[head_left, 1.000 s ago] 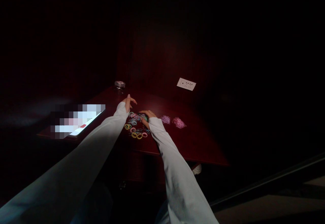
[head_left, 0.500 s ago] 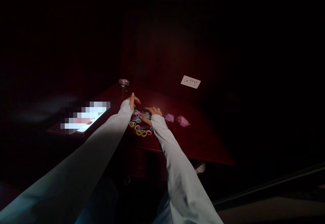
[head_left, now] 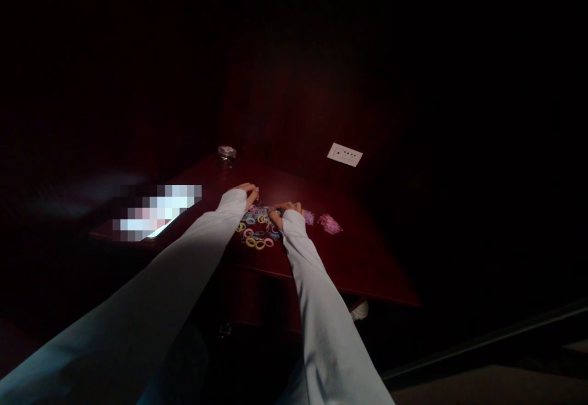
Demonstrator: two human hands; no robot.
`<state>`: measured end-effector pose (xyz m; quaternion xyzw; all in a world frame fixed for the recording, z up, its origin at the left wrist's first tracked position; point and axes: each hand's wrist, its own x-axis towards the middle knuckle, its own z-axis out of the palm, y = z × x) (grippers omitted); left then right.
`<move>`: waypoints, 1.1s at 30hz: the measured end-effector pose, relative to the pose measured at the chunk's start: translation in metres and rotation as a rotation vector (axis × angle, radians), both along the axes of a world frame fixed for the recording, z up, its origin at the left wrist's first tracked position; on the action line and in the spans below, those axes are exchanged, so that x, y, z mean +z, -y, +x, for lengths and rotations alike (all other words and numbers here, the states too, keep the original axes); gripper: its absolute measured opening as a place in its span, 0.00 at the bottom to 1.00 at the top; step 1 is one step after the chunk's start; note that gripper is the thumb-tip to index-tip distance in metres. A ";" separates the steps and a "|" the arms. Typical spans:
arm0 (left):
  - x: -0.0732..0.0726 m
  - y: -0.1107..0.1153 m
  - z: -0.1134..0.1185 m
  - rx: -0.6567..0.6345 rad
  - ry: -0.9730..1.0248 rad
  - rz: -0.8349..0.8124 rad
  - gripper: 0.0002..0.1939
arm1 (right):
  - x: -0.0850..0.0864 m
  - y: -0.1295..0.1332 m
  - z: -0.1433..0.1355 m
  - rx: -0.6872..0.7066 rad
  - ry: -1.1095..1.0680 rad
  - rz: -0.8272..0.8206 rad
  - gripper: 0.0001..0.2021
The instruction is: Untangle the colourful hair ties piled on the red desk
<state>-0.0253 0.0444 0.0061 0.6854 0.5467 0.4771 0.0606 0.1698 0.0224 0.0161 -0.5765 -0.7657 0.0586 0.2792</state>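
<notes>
On the dark red table [head_left: 349, 264] we rest our left hand [head_left: 245, 193] and right hand [head_left: 285, 211], fingers loosely spread, on mixed colored bands [head_left: 255, 233]; pink piles [head_left: 329, 223] beside, jar [head_left: 226, 153] farther, wall outlet [head_left: 345, 154] behind, room dark.

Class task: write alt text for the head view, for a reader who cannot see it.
Two hands in pale sleeves, left hand and right hand, rest on a heap of small colourful elastic rings on a dark red table. A pink pile lies to the right.

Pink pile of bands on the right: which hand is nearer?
Right. The right hand lies just left of the pink pile; the left hand is farther left.
</notes>
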 end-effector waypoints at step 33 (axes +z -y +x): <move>-0.025 -0.022 0.001 -0.331 -0.190 0.073 0.16 | -0.011 -0.013 -0.002 0.094 -0.213 0.061 0.15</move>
